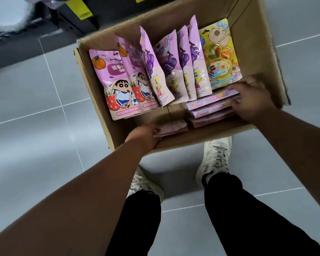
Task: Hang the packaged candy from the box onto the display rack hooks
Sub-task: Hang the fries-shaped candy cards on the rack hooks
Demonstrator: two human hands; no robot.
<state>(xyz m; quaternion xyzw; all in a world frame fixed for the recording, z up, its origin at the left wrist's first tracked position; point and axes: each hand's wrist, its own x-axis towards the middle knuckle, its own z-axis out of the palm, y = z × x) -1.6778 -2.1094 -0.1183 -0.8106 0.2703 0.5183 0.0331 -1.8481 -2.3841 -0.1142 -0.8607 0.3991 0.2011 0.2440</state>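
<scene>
Forearms [81, 191], left grip [144, 135] tight on a pink pack [174, 126], right grip [251, 100] tight around stacked pink packs [207, 108] in the box [248, 43].

Bare forearms [92, 183], black trousers [235, 217], white lace-up sneakers [215, 159]

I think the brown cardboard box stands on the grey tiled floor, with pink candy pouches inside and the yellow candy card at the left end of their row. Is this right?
Not quite: the head view shows the yellow candy card at the right end of the row, not the left. The brown cardboard box does stand on the grey tiled floor, with pink candy pouches inside.
</scene>
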